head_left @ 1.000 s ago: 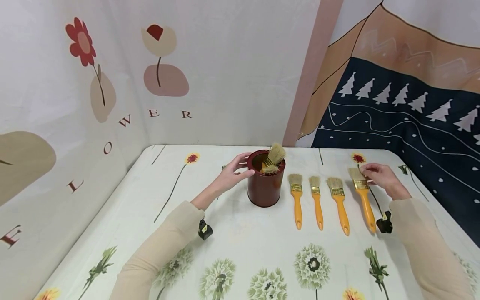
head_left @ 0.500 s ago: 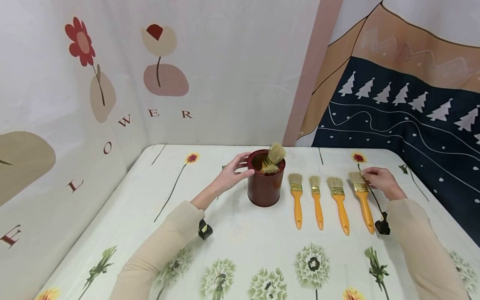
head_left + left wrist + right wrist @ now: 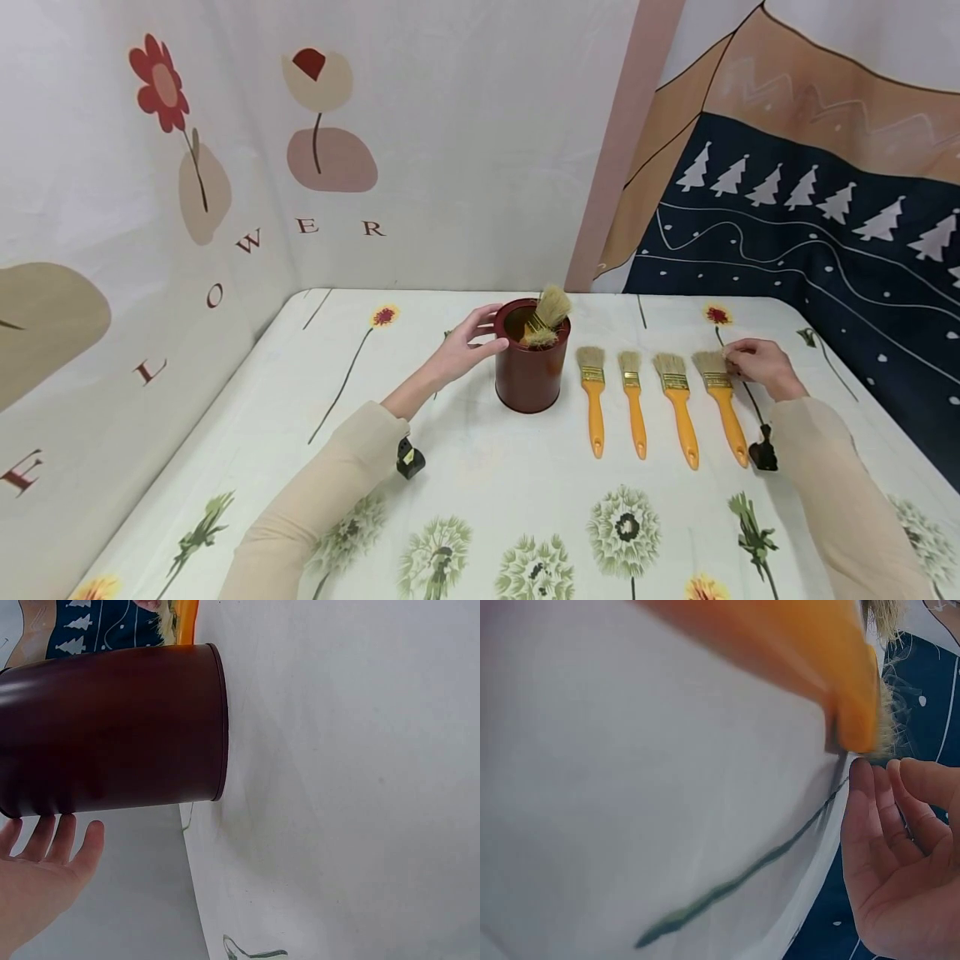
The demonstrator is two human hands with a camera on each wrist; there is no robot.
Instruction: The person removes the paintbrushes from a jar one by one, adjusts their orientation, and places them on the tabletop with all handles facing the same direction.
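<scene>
Bristle ends of paintbrushes (image 3: 553,308) stick up from the dark red can (image 3: 528,375). At its left side my left hand (image 3: 467,350) rests with spread, relaxed fingers; in the left wrist view the fingertips touch the can's wall. To the right several orange-handled paintbrushes lie side by side, bristles pointing away from me. My right hand (image 3: 761,365) pinches the right edge of the bristles of the rightmost paintbrush (image 3: 722,396). The right wrist view shows its thumb and fingertips close together beside the bristles, with the contact partly hidden.
The other loose paintbrushes (image 3: 592,400) lie between the can and the rightmost one. A white flower-print cloth (image 3: 480,467) covers the table. Printed hangings (image 3: 465,167) stand behind and along the sides.
The bristle end of the rightmost paintbrush has come down and left, toward the other brushes, along with my right hand. My left hand and the can have stayed in place.
</scene>
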